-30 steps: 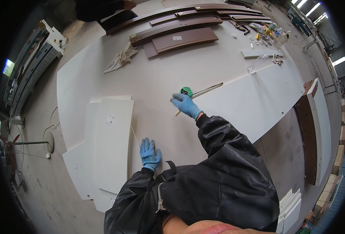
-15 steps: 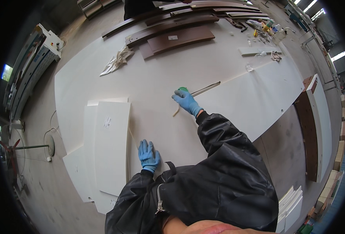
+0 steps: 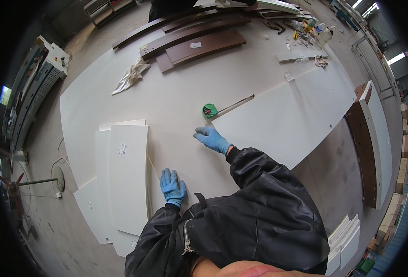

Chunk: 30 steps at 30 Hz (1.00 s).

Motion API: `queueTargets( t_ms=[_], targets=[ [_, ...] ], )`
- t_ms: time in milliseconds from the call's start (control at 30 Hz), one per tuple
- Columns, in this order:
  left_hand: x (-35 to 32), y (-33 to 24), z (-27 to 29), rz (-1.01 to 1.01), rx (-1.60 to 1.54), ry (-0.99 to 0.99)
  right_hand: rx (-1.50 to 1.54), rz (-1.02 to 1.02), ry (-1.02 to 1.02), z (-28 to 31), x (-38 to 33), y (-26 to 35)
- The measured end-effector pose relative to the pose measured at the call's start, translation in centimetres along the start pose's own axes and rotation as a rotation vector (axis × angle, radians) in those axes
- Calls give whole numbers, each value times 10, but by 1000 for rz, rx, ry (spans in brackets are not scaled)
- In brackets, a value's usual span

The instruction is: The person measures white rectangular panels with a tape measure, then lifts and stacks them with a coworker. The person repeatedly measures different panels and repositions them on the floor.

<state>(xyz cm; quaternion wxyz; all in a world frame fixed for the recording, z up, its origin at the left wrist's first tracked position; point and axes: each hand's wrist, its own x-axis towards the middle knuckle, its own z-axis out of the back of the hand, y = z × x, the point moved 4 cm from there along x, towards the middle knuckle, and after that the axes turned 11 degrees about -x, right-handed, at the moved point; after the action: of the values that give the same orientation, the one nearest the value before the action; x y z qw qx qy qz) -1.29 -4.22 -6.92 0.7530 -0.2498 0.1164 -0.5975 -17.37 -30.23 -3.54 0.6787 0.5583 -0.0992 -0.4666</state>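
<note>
The left hand (image 3: 172,187), in a blue work glove, lies palm down on the pale grey tabletop (image 3: 181,92), its fingers slightly spread and the thumb set apart. It is just beside a stack of flat white rectangular panels (image 3: 130,180), the upper one bearing a small printed label.

The right hand (image 3: 209,139), also in a blue glove, is over the tabletop near the corner of a large white flat panel (image 3: 282,113). Its fingers are bent and close together; from here I cannot tell whether they pinch anything.

The round-cornered green tape measure (image 3: 209,110) sits on the tabletop beyond the right hand, apart from it and close to that same corner. A thin, narrow dark strip (image 3: 236,104) extends from its side along the edge of the large panel.

Toward the far side, a crumpled off-white cloth (image 3: 132,77) lies near several long dark-brown boards (image 3: 208,46). A cluster of bottles and small tools (image 3: 317,31) occupies the far right. Behind the boards stands a co-worker in dark clothing (image 3: 169,9), only partly visible.
</note>
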Motion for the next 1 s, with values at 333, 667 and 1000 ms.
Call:
queueTargets(
  t_ms=[333,667,1000],
  targets=[
    [0,-1,-2,20,-2,-4,39,-1,60,-24,-23,-14],
    [-2,2,-5,22,0,-7,19,-21,69,-30,-30,-25],
    [-1,1,5,57,-43,-34,284,-50,119,-48,-34,-34]
  ],
)
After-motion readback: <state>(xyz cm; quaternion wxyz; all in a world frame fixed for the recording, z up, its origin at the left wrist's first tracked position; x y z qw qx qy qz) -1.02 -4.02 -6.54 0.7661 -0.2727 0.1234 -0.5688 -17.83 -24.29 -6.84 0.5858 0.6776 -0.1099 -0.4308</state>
